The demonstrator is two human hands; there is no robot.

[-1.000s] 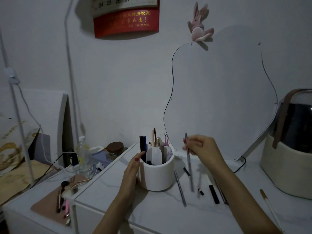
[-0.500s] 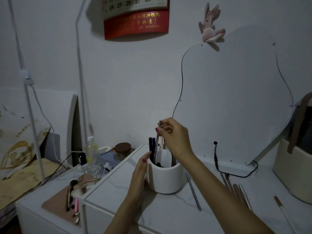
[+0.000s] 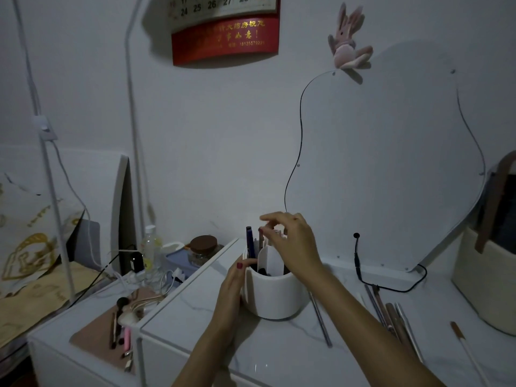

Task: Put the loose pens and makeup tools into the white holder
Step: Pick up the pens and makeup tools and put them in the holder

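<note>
The white holder (image 3: pixel 275 298) stands on the marble tabletop with a dark blue pen (image 3: pixel 249 243) and other tools upright inside. My left hand (image 3: pixel 230 293) grips the holder's left wall, thumb on the rim. My right hand (image 3: pixel 293 243) hovers over the holder's mouth, its fingertips pinched on the top of a thin grey pencil (image 3: pixel 261 241) that stands inside. Loose on the tabletop lie one thin grey pen (image 3: pixel 320 319) just right of the holder, a bunch of several pens and tools (image 3: pixel 392 317) further right, and a white-handled brush (image 3: pixel 466 351).
A curvy mirror (image 3: pixel 391 163) leans on the wall behind, with a black cable (image 3: pixel 360 272) at its foot. A cream basket (image 3: pixel 485 291) stands at the right edge. On the lower side table to the left lie brushes on a pink mat (image 3: pixel 97 342), a bottle (image 3: pixel 150 250) and a jar (image 3: pixel 202 248).
My right hand carried the thin grey pencil from right of the holder to above it and lowered it inside. The left hand stayed on the holder. The camera tilted slightly.
</note>
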